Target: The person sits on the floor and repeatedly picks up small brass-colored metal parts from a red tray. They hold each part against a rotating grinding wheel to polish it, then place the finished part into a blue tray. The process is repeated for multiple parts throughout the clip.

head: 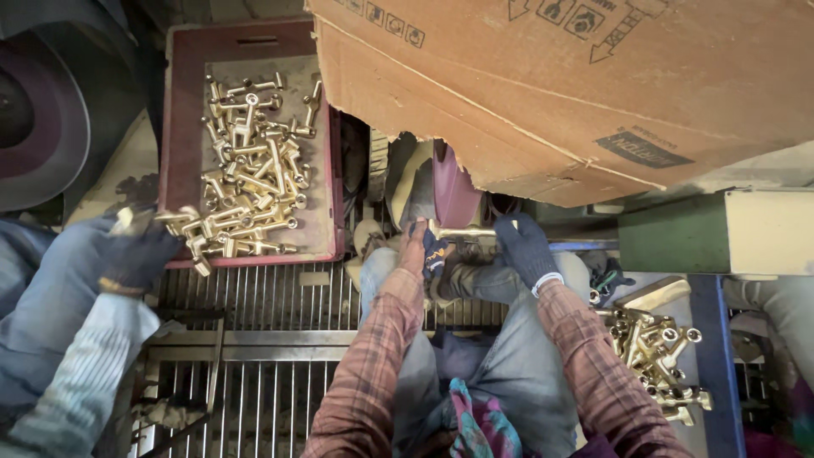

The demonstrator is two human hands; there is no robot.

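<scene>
1. Hands at the wheel, head view: the left hand (431,248) and right hand (524,246), both in dark gloves, each keep a clenched grip on one end of a slim brass rod-shaped fitting (465,231), pressed to the maroon polishing wheel (454,193).
2. Progress: brass fittings fill the red plastic crate (326,212) where a co-worker's gloved hand (136,254) reaches; a smaller brass pile (657,348) lies right. Which pile is finished is unclear.
3. Hidden: the torn cardboard box (577,85) covers the machine.

Glossy brass-looking fittings (250,182), matt torn cardboard box (543,93), seemingly knitted cloth gloves (526,248)
</scene>
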